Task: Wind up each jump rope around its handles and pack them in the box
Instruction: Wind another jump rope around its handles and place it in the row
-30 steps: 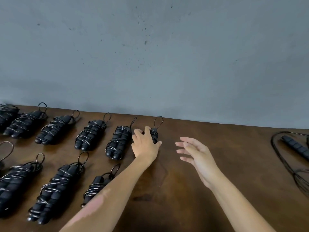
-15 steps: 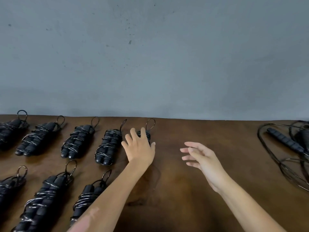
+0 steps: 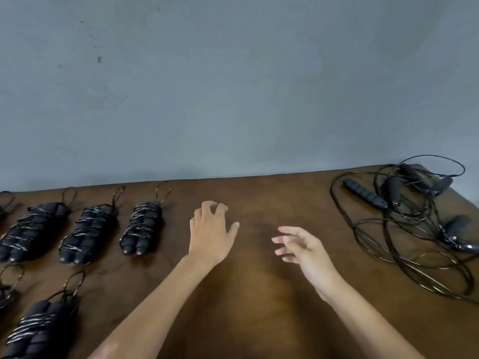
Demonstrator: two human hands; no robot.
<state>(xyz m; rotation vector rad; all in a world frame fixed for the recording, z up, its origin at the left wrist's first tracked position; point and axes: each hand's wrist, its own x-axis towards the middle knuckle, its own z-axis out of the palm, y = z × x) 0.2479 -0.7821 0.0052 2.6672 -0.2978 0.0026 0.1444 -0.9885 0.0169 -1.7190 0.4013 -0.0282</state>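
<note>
A brown bench (image 3: 259, 294) met a grey wall (image 3: 233, 86); the left hand (image 3: 210, 233) had left the wound rope (image 3: 142, 228), both hands' fingers loose and empty, the right hand (image 3: 308, 251) hovering.

A brown table (image 3: 259, 294) fills the lower part of the view, its top dark and mottled, with a lighter, worn-looking patch toward the middle and darker streaks around it. Its far edge runs slightly uphill from left to right and meets a grey-blue wall (image 3: 233, 86) that takes up the whole upper part of the picture. The wall is plain and matte, marked by a few small dark specks and smudges in its upper left area. At the far right the table's corner shows.
</note>
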